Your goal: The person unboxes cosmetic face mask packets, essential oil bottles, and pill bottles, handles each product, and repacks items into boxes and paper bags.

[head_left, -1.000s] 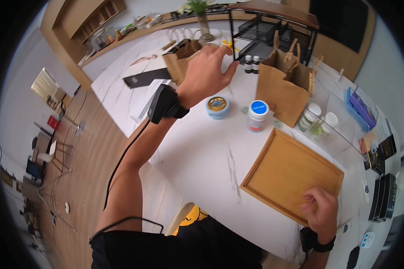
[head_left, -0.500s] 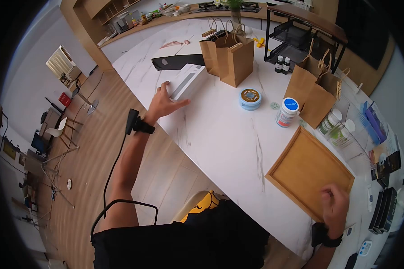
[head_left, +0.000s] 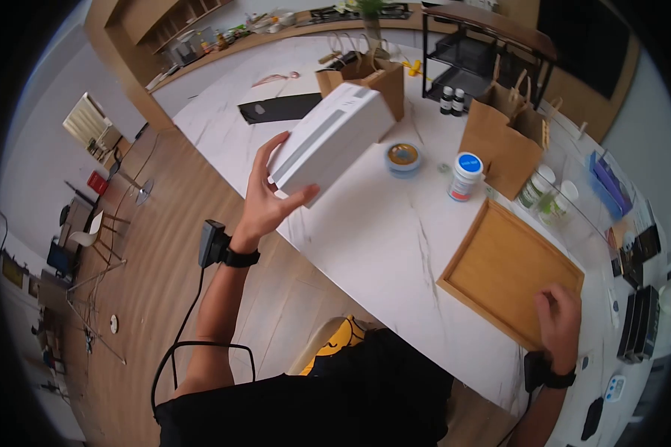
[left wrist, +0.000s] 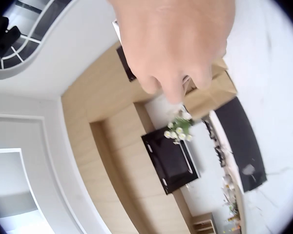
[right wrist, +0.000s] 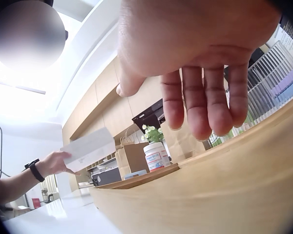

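In the head view a white box (head_left: pixel 334 141) is tilted in the air above the table, its near end gripped between the thumb and fingers of the left hand (head_left: pixel 265 205). The right wrist view shows the same box (right wrist: pixel 89 150) from the side, held by the left hand (right wrist: pixel 56 163). The right hand (head_left: pixel 559 324) hangs over the near right edge of a wooden tray (head_left: pixel 511 276); its fingers (right wrist: pixel 198 109) hang loosely with nothing in them. In the left wrist view the back of the left hand (left wrist: pixel 173 39) hides most of the box.
A blue round tin (head_left: pixel 402 160) and a white bottle with a blue lid (head_left: pixel 464 179) stand mid-table. Behind are paper bags (head_left: pixel 502 141), a black box (head_left: pixel 279 109) and a shelf rack (head_left: pixel 462 56). Clear bins hold more bottles (head_left: pixel 535 186) at the right.
The left hand first swung left from above the table's middle to the white box, then gripped and lifted it off the table. The right hand has stayed by the tray.
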A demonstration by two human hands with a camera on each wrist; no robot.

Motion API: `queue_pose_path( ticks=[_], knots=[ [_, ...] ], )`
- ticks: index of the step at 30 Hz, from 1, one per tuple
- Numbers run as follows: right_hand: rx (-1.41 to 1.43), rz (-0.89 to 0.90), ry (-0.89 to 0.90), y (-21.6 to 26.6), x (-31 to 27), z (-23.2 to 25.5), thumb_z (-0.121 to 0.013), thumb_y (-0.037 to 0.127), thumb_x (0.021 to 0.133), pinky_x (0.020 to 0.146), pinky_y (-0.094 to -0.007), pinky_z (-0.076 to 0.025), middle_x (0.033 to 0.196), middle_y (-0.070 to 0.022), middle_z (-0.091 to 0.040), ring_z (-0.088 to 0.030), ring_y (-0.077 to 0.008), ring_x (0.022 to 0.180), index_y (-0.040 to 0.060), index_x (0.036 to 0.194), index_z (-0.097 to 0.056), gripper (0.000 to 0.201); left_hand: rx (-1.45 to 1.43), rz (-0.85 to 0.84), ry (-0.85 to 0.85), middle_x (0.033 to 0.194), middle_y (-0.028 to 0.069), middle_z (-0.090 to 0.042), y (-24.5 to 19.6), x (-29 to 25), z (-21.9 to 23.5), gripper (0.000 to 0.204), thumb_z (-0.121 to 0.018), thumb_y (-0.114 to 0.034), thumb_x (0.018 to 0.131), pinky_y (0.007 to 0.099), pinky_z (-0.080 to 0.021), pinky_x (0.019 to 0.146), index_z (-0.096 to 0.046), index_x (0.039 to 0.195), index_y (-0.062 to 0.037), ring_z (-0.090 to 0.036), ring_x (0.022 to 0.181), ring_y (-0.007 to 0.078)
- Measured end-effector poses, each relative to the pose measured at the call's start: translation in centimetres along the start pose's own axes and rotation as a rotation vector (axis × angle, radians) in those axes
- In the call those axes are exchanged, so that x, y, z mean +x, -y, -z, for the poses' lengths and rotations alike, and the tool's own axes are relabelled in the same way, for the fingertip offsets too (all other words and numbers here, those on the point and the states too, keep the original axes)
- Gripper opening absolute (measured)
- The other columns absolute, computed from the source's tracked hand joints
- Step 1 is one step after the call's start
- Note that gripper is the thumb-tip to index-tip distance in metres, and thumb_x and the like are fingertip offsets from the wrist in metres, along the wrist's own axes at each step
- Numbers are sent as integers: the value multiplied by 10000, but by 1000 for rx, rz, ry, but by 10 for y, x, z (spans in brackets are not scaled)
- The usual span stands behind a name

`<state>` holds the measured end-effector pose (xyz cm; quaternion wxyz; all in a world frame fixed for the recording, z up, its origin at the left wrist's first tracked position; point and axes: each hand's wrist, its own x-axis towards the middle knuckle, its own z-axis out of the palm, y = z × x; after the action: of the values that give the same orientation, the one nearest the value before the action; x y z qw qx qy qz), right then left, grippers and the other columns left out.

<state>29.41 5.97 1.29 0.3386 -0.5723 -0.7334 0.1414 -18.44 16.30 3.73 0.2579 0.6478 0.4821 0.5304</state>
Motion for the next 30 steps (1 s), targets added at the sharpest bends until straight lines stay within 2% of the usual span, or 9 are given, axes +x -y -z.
queue_pose_path(
  ticks=[8,14,18,22,24,26,28,29,30],
  knots=[
    [477,-234,-69,-4,0,20,-626,127,974,716,-251,-460,857,-49,-639,-546,-87,782,-45,1085,-625,205,-28,-400,594,1363,141,-472,-58,5,-145,960,-842,-160,617,368,-317,1121,-412,1466,-40,-455,1316,283],
    [13,-251,7,-25,-12,48,-674,199,954,604,-259,-423,717,-53,-615,-503,-87,642,-49,953,-642,250,-39,-556,810,1244,153,-476,-57,7,-235,892,-846,-179,664,379,-439,991,-420,1441,-66,-509,1161,331],
    [93,-367,92,-44,-24,49,-649,234,972,616,-237,-423,741,0,-620,-527,-57,662,-15,922,-648,254,-97,-439,965,1297,111,-454,-44,6,-247,951,-883,-130,663,361,-423,1023,-384,1472,-94,-489,1202,278],
    [124,-376,83,-45,-26,41,-688,237,945,577,-254,-398,694,-18,-592,-479,-67,622,-26,879,-640,276,-124,-494,860,1338,112,-441,-23,8,-252,1002,-920,-185,657,377,-430,1042,-354,1478,-84,-482,1248,275],
    [143,-361,47,-47,-27,43,-711,243,928,557,-268,-388,661,-47,-586,-463,-84,594,-38,852,-637,300,84,-536,669,1291,195,-444,-35,6,-243,1021,-939,-257,628,406,-428,1028,-348,1417,7,-496,1193,355],
    [9,-330,98,-49,-27,44,-713,238,927,548,-268,-373,649,-39,-571,-439,-85,586,-34,844,-633,296,101,-575,556,1139,186,-541,-35,2,-240,841,-933,-356,649,378,-486,893,-477,1239,33,-566,1058,318],
    [47,-338,64,-51,-29,40,-710,236,930,549,-267,-368,644,-34,-556,-432,-83,586,-33,839,-622,297,275,-237,612,857,136,-596,-35,0,-234,616,-907,-433,680,345,-488,674,-578,946,15,-594,798,256],
    [81,-330,36,-51,-28,40,-706,233,934,550,-266,-363,639,-29,-540,-426,-82,586,-32,833,-612,299,210,-324,588,663,93,-552,-32,-2,-235,517,-861,-427,753,320,-415,528,-563,722,-6,-515,587,198],
    [79,-335,35,-51,-28,40,-706,233,934,550,-266,-363,639,-29,-540,-426,-82,586,-32,833,-612,299,207,-324,591,663,93,-552,-32,-4,-236,517,-861,-427,753,320,-415,528,-563,722,-6,-515,587,198]
  ],
)
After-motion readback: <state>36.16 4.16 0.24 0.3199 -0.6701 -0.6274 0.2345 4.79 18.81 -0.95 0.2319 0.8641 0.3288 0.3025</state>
